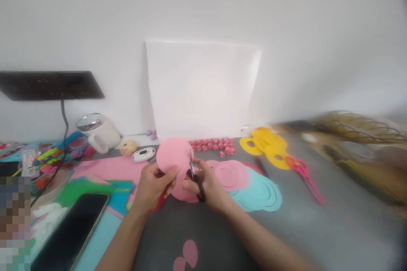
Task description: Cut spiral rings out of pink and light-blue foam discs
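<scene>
My left hand pinches a round pink paper disc at its lower edge and holds it up above the table. In my right hand is a pair of black-handled scissors, with the blades at the disc's right edge. Behind and below my hands lie more pink paper circles. Right of them, pink paper rings overlap a fan of light blue paper rings. Something red shows under my left hand, mostly hidden. Two small pink paper pieces lie near the front edge.
Rows of small rolled pink paper pieces sit by a white board leaning on the wall. Yellow paper rings and pink scissors lie at the right. A phone, coloured sheets and a white mug are at the left.
</scene>
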A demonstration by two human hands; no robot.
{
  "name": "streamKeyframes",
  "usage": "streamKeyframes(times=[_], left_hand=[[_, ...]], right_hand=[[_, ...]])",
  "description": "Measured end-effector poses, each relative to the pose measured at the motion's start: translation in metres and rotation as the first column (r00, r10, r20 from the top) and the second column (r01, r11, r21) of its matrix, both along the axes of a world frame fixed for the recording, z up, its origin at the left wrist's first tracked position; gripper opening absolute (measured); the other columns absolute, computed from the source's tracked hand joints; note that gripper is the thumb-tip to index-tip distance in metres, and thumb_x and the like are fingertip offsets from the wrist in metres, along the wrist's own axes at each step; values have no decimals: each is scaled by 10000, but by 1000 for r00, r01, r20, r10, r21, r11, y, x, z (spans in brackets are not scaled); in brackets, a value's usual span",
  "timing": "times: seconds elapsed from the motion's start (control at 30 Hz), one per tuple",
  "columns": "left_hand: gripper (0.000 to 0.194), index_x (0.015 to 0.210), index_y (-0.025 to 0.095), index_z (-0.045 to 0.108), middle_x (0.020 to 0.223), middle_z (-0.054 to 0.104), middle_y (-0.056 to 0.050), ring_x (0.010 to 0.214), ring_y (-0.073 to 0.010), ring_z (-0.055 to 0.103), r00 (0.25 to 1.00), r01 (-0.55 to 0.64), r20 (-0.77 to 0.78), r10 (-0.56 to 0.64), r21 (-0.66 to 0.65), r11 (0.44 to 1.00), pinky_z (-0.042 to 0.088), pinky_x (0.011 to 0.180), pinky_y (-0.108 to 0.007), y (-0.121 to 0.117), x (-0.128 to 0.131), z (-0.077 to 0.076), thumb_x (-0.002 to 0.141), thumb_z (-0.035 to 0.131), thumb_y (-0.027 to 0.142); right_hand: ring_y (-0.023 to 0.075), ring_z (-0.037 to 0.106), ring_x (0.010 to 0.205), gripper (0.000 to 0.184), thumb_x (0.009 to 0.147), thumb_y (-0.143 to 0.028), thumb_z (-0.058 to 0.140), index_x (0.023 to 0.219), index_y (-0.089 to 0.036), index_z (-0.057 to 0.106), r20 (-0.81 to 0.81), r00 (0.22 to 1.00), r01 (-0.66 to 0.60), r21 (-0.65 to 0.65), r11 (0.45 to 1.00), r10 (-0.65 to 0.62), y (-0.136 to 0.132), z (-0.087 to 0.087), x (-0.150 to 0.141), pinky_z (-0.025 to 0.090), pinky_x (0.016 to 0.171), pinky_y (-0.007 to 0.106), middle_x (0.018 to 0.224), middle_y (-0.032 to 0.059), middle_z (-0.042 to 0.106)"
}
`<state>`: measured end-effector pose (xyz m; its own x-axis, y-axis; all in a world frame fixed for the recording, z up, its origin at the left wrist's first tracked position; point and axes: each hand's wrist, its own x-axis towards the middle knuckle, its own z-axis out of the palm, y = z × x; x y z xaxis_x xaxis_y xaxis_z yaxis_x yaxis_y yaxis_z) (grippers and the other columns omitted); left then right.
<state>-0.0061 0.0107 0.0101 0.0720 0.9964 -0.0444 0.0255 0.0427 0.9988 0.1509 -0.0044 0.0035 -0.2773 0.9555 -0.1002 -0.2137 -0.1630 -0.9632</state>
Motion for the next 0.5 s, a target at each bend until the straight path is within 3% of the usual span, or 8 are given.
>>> streamKeyframes(times=[0.3, 0.4, 0.5], left_hand=[[276, 610, 143, 548, 486, 565, 17, 312, -68, 436, 996, 30, 87, -29, -6, 1000, 314, 306, -184, 0, 0, 0, 749, 648, 360], [269, 646, 137, 573, 539, 608, -7, 324, -82, 469, 991, 38, 129, -35, -23, 999, 325, 302, -191, 0, 2, 1, 754, 641, 374], [307, 561, 128, 555, 483, 566, 2, 308, -64, 430, 995, -16, 96, 21, -60, 998, 297, 301, -183, 1, 3, 0, 717, 674, 364]], right_hand=[[135, 548, 565, 634, 579, -361, 791, 1086, -186, 453, 83, 996, 43, -50, 998, -39, -2, 2, -2, 414, 520, 241, 625, -46, 585], [134, 538, 550, 640, 569, -364, 794, 1071, -184, 440, 86, 995, 50, -62, 997, -45, -3, 3, -6, 410, 510, 239, 594, -53, 572], [106, 475, 510, 656, 561, -347, 803, 1065, -182, 415, 63, 997, 43, -67, 997, -38, -5, 3, -9, 367, 489, 220, 566, -75, 539]])
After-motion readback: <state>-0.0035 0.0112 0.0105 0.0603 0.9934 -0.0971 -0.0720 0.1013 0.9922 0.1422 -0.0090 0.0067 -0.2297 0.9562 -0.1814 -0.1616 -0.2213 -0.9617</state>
